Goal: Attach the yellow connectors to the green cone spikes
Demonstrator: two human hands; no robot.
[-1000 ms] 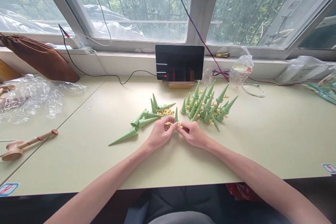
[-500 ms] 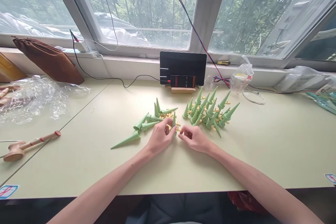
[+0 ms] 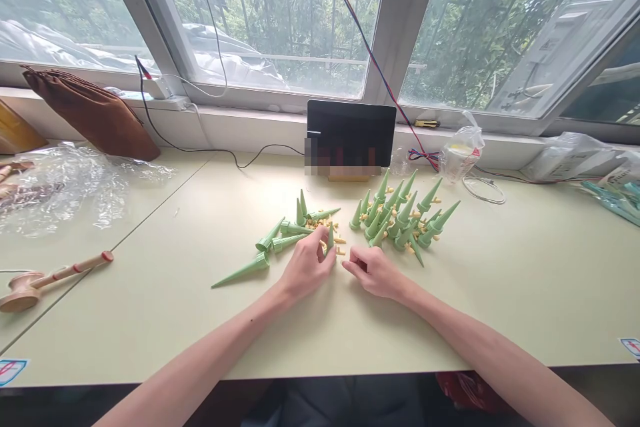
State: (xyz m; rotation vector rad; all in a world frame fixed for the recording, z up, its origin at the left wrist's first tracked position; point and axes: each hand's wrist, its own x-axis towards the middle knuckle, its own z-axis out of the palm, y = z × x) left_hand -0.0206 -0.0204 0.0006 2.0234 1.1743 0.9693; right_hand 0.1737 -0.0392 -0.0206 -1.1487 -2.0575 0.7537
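My left hand is closed around a green cone-shaped plant watering spike, its point upward. A small yellow peg shows beside the spike's lower part, between my two hands; I cannot tell whether it is fixed in. My right hand is just to the right, fingers curled in, apart from the spike, with nothing visible in them. Several loose green spikes lie to the left of my left hand. Behind it is a pile of small yellow pegs. Upright green spikes with yellow pegs stand grouped at the right.
A dark tablet leans by the window sill, its lower part blurred. At the left are a wooden kendama toy, clear plastic wrap and a brown bag. A bagged cup and a cable are at the back right.
My right hand has drawn slightly away from the peg at the spike, its fingers curling more. My left hand keeps its hold on the spike. The view has shifted slightly.
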